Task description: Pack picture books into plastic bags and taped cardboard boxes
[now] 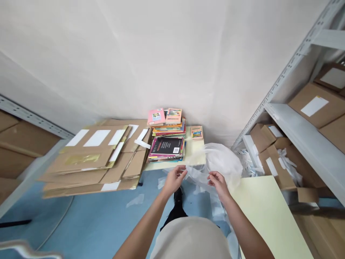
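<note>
My left hand [174, 178] and my right hand [219, 182] both pinch a clear plastic bag [221, 161] held in front of me, above the blue floor. The bag is puffed up and trails down between my hands. Just beyond it, stacks of books [167, 145] lie on a pale yellow table [192, 151], with a dark-covered book on top of the nearest stack and pink ones behind.
Flattened cardboard boxes [94, 158] are piled at the left. A metal shelf rack [296, 129] with cardboard boxes stands at the right, and another rack at the far left. A pale yellow board [266, 212] lies at my right. Scraps of plastic lie on the blue floor [107, 223].
</note>
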`<action>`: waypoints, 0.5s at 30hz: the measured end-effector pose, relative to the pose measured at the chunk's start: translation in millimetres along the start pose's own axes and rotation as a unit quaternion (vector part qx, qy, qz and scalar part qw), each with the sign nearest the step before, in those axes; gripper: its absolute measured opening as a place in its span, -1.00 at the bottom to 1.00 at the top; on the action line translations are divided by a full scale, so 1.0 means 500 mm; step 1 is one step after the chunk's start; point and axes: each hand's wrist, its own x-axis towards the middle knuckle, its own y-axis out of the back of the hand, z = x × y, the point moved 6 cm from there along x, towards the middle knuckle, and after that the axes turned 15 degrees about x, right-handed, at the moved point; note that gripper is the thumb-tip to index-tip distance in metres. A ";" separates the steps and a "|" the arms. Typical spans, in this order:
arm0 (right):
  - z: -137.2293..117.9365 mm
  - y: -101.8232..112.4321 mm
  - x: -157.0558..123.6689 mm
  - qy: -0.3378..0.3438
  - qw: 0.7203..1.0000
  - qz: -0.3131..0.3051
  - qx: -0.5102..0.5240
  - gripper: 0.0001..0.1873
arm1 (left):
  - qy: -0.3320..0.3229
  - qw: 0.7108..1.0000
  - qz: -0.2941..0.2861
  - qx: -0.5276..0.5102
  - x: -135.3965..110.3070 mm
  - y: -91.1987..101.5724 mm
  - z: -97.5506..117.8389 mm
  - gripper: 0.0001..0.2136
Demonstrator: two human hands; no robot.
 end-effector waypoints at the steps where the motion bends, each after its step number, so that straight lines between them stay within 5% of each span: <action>1: 0.003 -0.030 0.023 0.007 1.000 -0.006 -0.017 -0.53 | 0.003 1.000 0.012 -0.005 0.030 0.025 -0.016 -0.56; 9: 0.012 -0.301 0.198 0.160 0.965 -0.033 -0.207 -0.50 | -0.025 0.986 0.145 0.080 0.241 0.253 -0.113 -0.65; 15: -0.017 -0.508 0.283 0.297 0.843 -0.134 -0.427 -0.42 | -0.048 0.957 0.206 0.200 0.354 0.369 -0.153 -0.52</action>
